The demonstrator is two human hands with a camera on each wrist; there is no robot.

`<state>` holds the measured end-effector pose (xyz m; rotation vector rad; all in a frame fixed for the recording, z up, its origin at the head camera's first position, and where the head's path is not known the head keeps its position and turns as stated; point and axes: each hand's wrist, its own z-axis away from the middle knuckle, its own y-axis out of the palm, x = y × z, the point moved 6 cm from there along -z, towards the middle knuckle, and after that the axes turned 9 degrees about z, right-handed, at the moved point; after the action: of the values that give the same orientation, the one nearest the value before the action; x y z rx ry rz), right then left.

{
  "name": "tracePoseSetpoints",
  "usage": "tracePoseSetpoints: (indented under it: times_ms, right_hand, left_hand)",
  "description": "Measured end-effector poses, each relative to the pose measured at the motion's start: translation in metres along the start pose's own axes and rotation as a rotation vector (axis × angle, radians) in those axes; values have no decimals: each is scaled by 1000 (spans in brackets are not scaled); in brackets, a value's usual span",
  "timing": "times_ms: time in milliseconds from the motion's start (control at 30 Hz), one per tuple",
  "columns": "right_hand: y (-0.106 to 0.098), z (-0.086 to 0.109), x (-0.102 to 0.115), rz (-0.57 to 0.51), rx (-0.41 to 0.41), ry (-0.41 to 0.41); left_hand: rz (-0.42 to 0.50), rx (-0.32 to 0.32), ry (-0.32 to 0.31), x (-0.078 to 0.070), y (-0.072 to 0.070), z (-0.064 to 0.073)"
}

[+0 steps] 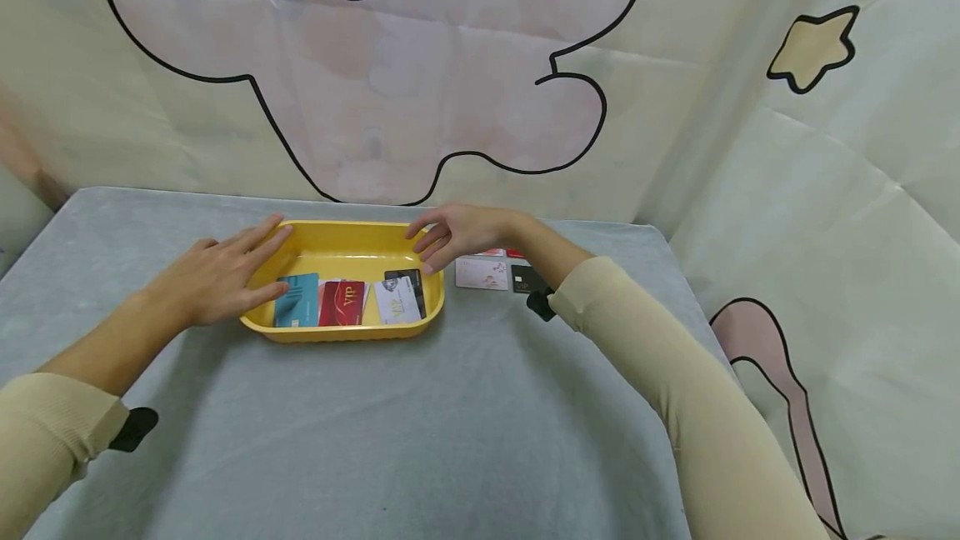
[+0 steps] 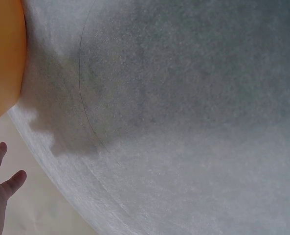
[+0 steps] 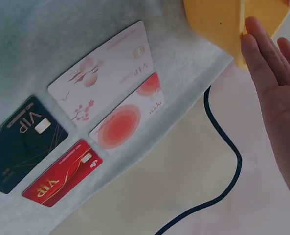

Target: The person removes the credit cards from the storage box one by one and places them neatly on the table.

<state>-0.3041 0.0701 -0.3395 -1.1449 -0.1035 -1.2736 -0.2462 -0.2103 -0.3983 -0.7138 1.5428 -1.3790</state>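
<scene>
A yellow tray [image 1: 337,335] lies on the table with several cards in it: a blue card [image 1: 297,303], a red VIP card [image 1: 343,304], a white card [image 1: 397,300] and a black card [image 1: 419,284] partly under the white one. My left hand [image 1: 223,272] is at the tray's left side, fingers extended over its rim. At the opposite end, the right hand [image 1: 467,233] has its fingers at the rim, fairly straight in the right wrist view. Neither hand holds a card.
Right of the tray lie a pale floral card [image 3: 103,73], a white card with red circles [image 3: 119,126], a dark VIP card [image 3: 22,147] and a red card [image 3: 61,174]. Grey cloth covers the table [image 1: 390,440]. A printed curtain [image 1: 450,90] hangs behind.
</scene>
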Motion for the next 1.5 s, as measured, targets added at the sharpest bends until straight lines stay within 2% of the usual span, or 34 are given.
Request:
tracePoseSetpoints:
  times_ms: [267, 433, 700, 867, 1233, 1500]
  right_hand:
    - [6, -17, 4, 97, 1, 45]
    - [11, -26, 6, 90, 45, 61]
    - [15, -36, 14, 148, 133, 116]
    - [21, -46, 16, 129, 181, 127]
    - [26, -57, 13, 94, 181, 167]
    - [29, -63, 14, 124, 201, 191]
  left_hand:
    - [0, 10, -18, 1, 1, -1]
    - [10, 14, -23, 1, 1, -1]
    - [13, 9, -15, 2, 1, 0]
    - [8, 10, -1, 2, 1, 0]
    - [10, 10, -10, 2, 1, -1]
    - [7, 3, -11, 5, 1, -2]
